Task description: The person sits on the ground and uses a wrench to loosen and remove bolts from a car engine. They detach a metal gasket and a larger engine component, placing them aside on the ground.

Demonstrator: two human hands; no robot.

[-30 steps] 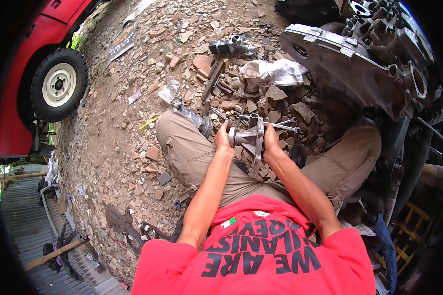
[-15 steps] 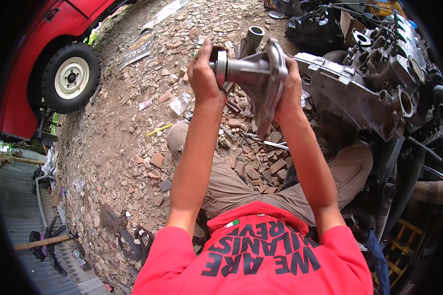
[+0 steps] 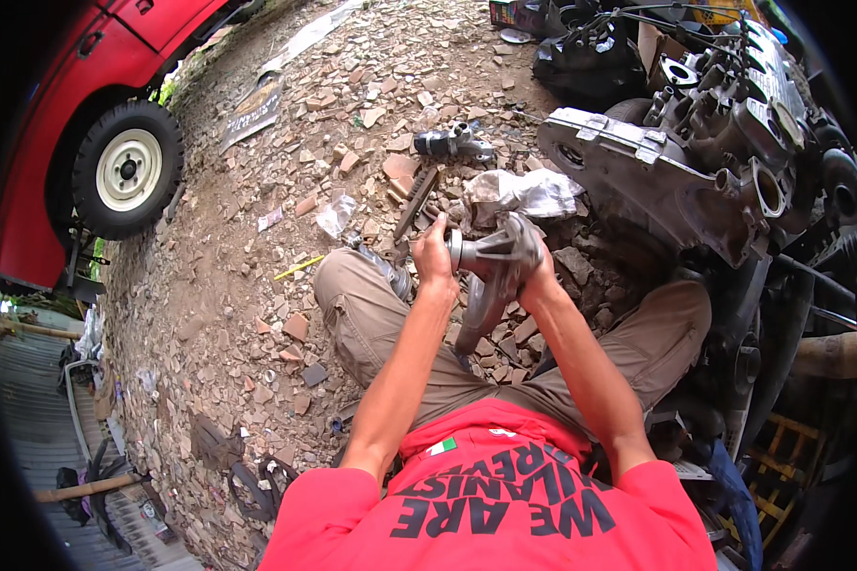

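Between my two hands is a grey metal water pump (image 3: 505, 259), held low over the rubble between my bent knees. My left hand (image 3: 434, 259) is closed about its round shaft end. On the other side, my right hand (image 3: 542, 280) grips the wide flanged housing, its fingers partly hidden behind the metal. A curved arm of the casting points down toward my lap. Just beyond the pump, a crumpled white rag (image 3: 522, 193) lies on the stones, with a flat rusty bar (image 3: 416, 202) to its left.
Farther out sits a small metal part with a black end (image 3: 452, 143). A large engine (image 3: 638, 167) with its plate stands at the right, a black bag (image 3: 586, 71) behind it. At the far left is a red vehicle's wheel (image 3: 127, 169). A yellow stick (image 3: 299, 267) lies by my left knee.
Both hands have lowered the water pump toward my lap, from high in front of me. The white rag and the small metal part have come into sight beyond it.
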